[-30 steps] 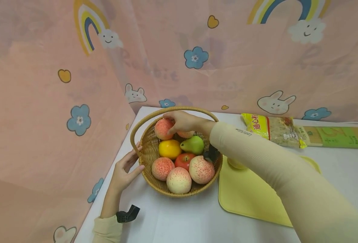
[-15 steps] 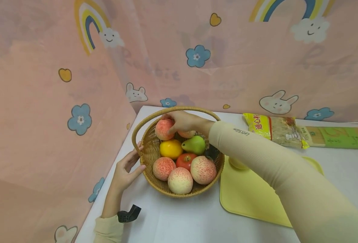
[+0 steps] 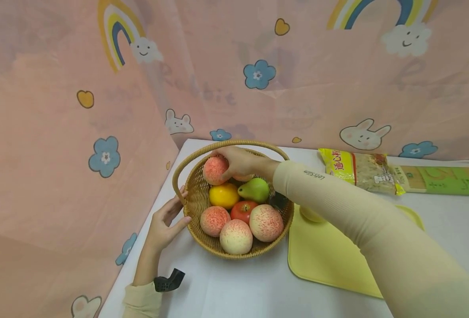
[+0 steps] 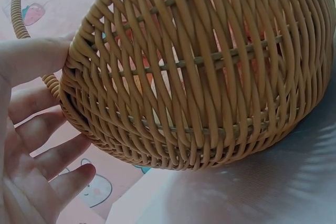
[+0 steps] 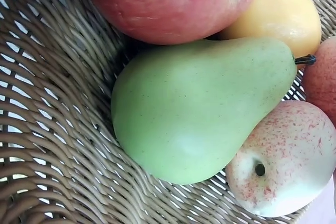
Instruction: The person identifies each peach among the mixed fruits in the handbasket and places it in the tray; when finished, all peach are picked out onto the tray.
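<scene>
A wicker basket [image 3: 192,198] with a tall handle holds several fruits. My right hand [image 3: 238,160] reaches in under the handle and grips a pinkish-red peach [image 3: 213,171] near the far left rim, thumb on its near side. Behind that hand, another peach [image 5: 286,158] shows in full in the right wrist view. Next to it lie a green pear [image 3: 254,190], a yellow fruit [image 3: 223,195] and a red apple [image 3: 244,210]. Several peaches fill the near side. My left hand [image 4: 39,145] touches the basket's left side by the handle base, its fingers spread and fairly straight.
To the right, a yellow tray [image 3: 334,260] carries a yellowish round fruit [image 3: 311,215], partly hidden by my right sleeve. At the back lie a yellow-labelled food bag [image 3: 361,170] and a flat green-and-tan packet [image 3: 443,179]. A pink printed cloth [image 3: 298,88] hangs behind the white table.
My right hand stays on the peach at the back left, with a slight shift of its fingers and thumb. The left hand and the basket have not visibly moved.
</scene>
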Available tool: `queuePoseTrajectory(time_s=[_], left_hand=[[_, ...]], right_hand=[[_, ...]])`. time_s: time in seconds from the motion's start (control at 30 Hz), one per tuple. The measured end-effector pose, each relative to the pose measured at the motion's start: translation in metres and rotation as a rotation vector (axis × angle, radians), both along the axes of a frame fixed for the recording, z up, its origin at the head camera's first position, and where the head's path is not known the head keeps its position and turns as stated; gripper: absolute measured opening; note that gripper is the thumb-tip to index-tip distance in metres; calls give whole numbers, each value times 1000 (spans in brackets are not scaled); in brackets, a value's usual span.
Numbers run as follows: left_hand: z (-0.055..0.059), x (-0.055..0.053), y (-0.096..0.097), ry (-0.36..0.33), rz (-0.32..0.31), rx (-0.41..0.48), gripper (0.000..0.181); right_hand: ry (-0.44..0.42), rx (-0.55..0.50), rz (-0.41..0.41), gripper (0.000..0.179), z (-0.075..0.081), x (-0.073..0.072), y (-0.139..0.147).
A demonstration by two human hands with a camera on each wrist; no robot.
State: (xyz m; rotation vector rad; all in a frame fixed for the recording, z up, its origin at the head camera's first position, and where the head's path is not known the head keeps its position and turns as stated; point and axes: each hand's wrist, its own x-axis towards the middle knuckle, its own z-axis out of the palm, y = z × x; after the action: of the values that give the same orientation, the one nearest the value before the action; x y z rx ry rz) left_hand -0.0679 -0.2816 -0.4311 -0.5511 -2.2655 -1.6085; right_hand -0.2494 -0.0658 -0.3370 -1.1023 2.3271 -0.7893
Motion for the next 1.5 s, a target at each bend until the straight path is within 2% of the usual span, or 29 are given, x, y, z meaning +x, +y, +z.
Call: queuePoseTrajectory(time_s=[0.4,0.67,0.77,0.93,1.07,1.23,1.5], left_hand=[[0,1,-1,-16,16,-11,58],[0,1,-1,-6,20,-5,58],[1,1,-1,-19,22,-5,58],[3,2,0,-34,16,-7,59],[2,3,1,-42,19,-7,59],[1,3,2,-12,22,-12,57],[1,3,1,11,13,-1,59]], right_hand=[[97,-5,34,69,0,6,-2],[45,-51,32,70,14,12,1],[49,-72,47,70,19,17,4],[33,-118,62,68,28,30,15],[20,-194,88,62,32,42,32],[11,-277,110,62,31,62,57],[-41,-425,72,66,28,94,102]])
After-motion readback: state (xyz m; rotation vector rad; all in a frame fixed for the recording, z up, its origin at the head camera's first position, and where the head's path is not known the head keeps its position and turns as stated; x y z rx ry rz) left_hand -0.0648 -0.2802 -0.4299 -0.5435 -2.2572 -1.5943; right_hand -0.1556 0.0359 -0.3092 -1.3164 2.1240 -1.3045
